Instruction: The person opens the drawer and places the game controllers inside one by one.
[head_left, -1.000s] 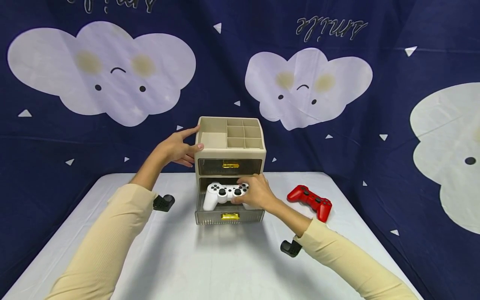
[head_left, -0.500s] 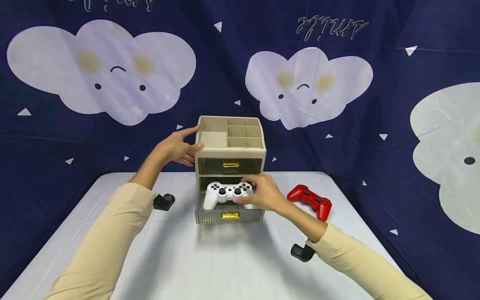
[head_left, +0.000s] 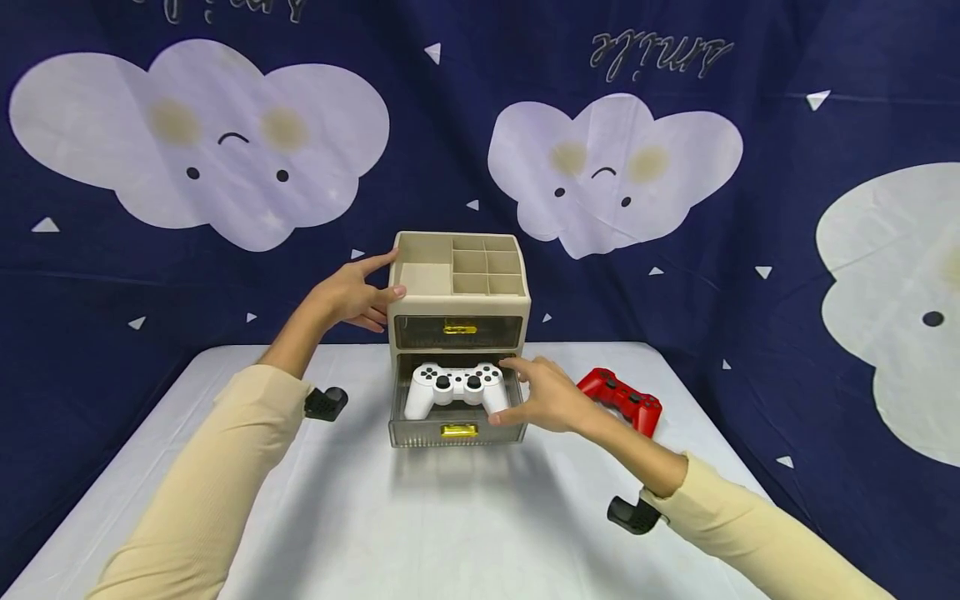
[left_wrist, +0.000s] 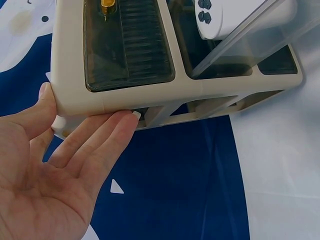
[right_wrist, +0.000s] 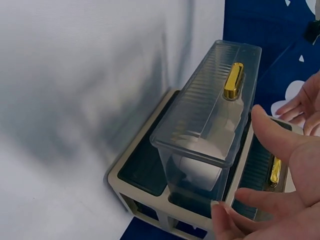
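A beige desk organizer (head_left: 459, 305) stands at the table's far side, its clear lower drawer (head_left: 420, 435) pulled out. In that drawer lies a white game controller (head_left: 459, 383), buttons facing up. My left hand (head_left: 348, 293) rests on the organizer's left side; in the left wrist view its straight fingers (left_wrist: 102, 135) lie along the side wall and its thumb touches an edge. My right hand (head_left: 551, 400) is spread at the drawer's right edge and holds nothing. In the right wrist view, its thumb and fingers are apart beside the drawer (right_wrist: 200, 110). Whether they touch it, I cannot tell.
A red game controller (head_left: 633, 404) lies on the white table (head_left: 420, 533) to the right, partly behind my right hand. The upper drawer (head_left: 420, 333) with a gold handle is closed. Divided compartments (head_left: 487, 273) top the organizer. A dark blue cloud-print cloth (head_left: 442, 150) hangs behind.
My right hand has let go of the white controller and moved right, to the drawer's edge. The controller stays in the drawer. My left hand has kept its place on the organizer.
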